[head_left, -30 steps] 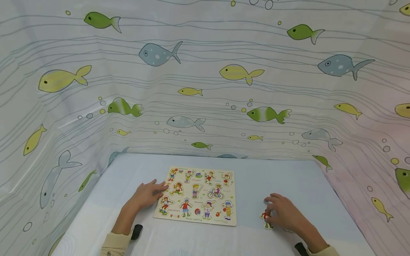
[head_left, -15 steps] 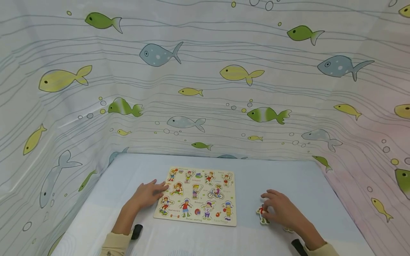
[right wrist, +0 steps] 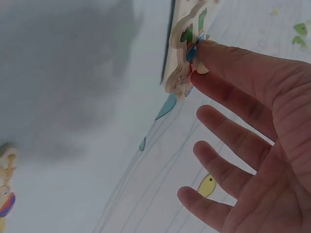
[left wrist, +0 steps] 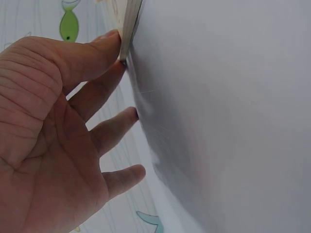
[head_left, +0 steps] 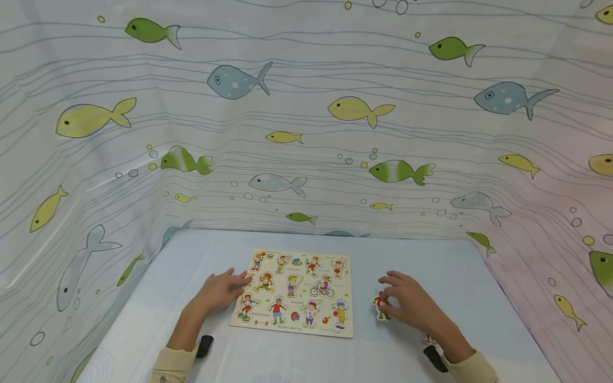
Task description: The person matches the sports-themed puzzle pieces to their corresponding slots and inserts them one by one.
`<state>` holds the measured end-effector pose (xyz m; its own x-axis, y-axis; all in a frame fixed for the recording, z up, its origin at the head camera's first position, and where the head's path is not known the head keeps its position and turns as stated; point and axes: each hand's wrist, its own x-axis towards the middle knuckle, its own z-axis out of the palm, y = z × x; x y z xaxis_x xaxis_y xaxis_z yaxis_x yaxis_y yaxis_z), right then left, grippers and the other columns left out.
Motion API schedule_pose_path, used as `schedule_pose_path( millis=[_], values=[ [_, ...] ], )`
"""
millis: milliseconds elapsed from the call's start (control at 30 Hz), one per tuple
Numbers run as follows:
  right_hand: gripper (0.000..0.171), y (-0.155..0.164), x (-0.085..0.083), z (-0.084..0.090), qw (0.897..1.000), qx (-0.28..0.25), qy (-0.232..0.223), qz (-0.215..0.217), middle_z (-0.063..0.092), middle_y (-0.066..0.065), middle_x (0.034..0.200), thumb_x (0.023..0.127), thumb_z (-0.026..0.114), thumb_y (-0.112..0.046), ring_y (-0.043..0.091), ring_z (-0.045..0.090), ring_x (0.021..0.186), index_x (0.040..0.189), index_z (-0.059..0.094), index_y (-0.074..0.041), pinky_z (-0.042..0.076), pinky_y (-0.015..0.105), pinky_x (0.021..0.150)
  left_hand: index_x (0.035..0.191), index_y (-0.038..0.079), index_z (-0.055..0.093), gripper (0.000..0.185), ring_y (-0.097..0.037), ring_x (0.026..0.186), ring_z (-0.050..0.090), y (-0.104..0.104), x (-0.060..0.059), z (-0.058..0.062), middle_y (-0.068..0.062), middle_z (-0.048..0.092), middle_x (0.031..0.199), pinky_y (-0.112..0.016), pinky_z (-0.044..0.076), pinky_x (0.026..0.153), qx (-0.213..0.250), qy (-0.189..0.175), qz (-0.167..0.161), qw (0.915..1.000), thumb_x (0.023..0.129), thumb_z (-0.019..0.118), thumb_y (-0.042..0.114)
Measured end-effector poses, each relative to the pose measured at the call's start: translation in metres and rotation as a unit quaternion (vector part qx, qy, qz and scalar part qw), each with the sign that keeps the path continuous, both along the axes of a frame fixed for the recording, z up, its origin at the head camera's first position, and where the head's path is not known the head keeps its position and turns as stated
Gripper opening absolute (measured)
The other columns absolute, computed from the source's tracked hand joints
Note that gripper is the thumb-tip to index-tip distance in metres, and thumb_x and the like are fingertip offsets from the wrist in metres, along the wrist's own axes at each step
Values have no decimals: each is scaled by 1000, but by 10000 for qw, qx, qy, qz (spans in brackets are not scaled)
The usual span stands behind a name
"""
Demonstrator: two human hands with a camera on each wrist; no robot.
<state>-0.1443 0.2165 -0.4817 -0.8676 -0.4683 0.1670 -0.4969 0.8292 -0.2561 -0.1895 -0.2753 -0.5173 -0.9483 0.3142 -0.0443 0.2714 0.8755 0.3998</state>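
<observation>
In the head view my left hand [head_left: 220, 291] is at the left edge of a wooden puzzle board [head_left: 280, 291] with printed sports figures. Thumb and index finger pinch the board's edge [left wrist: 127, 29] in the left wrist view, the other fingers spread below. To the right of the board, my right hand [head_left: 409, 303] pinches a wooden puzzle piece [right wrist: 181, 46] between thumb and index finger. It shows a small figure in red, blue and green. The three other fingers of that hand extend apart from it; its top is partly hidden by the thumb.
Another loose puzzle piece [head_left: 429, 338] lies on the table under my right forearm; the right wrist view catches this second piece [right wrist: 6, 199] at its left edge. A pale cloth [head_left: 292, 361] covers the table. Fish-printed curtains [head_left: 316, 154] enclose it behind and at the sides.
My right hand has moved left and away from me with the puzzle piece, closer to the board. The loose piece below its wrist has come into sight. The left hand stays put.
</observation>
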Motion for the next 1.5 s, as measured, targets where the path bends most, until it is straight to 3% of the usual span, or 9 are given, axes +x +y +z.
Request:
schedule_pose_path(
  millis=[600,1500],
  values=[
    [9,-41,-13,12,9980,-384,429,255,66,3,124,79,84,-23,30,48,131,80,74,-22,38,56,105,130,16,67,38,-46,136,38,0,-1,-3,-8,55,141,-77,18,103,73,-21,12,10000,92,69,18],
    [10,-125,-35,13,9917,-624,351,1069,63,3,130,86,78,-29,27,45,134,83,74,-20,35,50,110,130,15,66,39,-46,136,38,0,-2,0,-7,55,140,-76,18,103,-25,-5,53,10000,91,70,18]
  ],
)
